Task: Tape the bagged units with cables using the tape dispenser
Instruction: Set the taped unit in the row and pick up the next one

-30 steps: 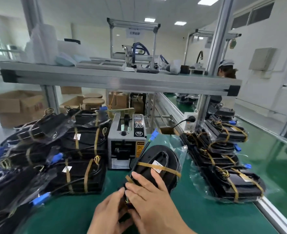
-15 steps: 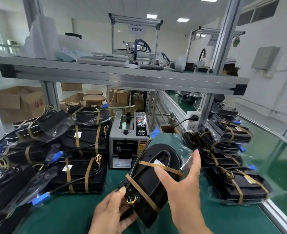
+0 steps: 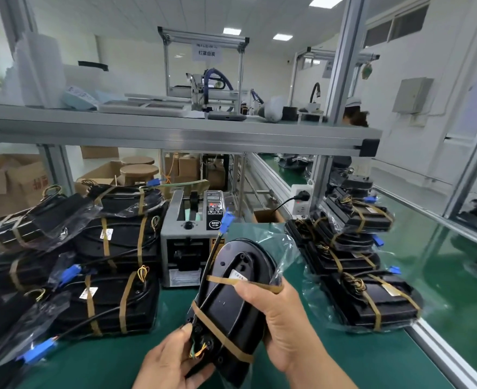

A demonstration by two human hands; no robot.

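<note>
Bagged unit (image 3: 231, 310) is held up off the green bench (image 3: 377, 360); long axis runs from the left hand (image 3: 172, 357), pinching its near end by the loose wires (image 3: 198, 352), away twd the tape dispenser (image 3: 188, 242); right hand (image 3: 285, 327) clamps its right edge mid-length. Two tape bands (image 3: 223, 335) cross it, so prob. next stop is the taped stack (image 3: 372, 301), right of & nearer the right hand; underside & the right hand's far side hidden.

blocked: left stack (image 3: 113, 248), right stack (image 3: 366, 276), tape dispenser (image 3: 188, 242) | free: green mat (image 3: 105, 357)
</note>
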